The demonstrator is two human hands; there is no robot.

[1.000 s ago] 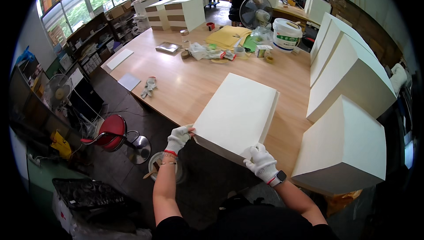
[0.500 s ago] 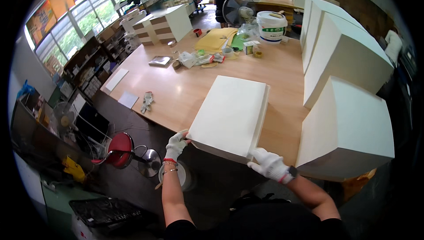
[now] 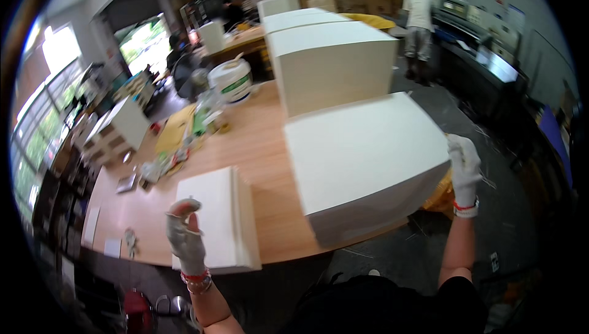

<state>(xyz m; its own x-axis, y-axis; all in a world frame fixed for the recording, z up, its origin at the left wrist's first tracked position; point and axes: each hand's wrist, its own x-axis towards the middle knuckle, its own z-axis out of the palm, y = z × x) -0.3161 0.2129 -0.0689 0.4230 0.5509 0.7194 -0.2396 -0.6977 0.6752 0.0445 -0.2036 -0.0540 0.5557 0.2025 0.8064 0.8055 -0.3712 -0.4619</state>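
My left hand [image 3: 186,236], in a white fingertip-less-looking work glove, is raised over the low white paper stack [image 3: 211,190]. Its fingers curve loosely away from the thumb, and nothing sits between them. On the right, my gloved right hand [image 3: 465,168] is at the near right corner of a tall white block-like stack [image 3: 374,143], fingers slightly bent beside its edge. Whether they touch the stack is hard to make out. The tall stack stands at the table's front right edge, and the low one lies left of it.
Further tall white stacks [image 3: 331,64] stand behind on the wooden table [image 3: 270,193]. A white bucket [image 3: 230,80], yellow envelopes [image 3: 177,128] and loose small items lie farther left. A person [image 3: 419,24] stands at the back right near a dark machine [image 3: 485,64].
My view has swung right. Both hands have let go of the low stack; the left is raised above it, and the right has moved over to the tall stack's right corner.
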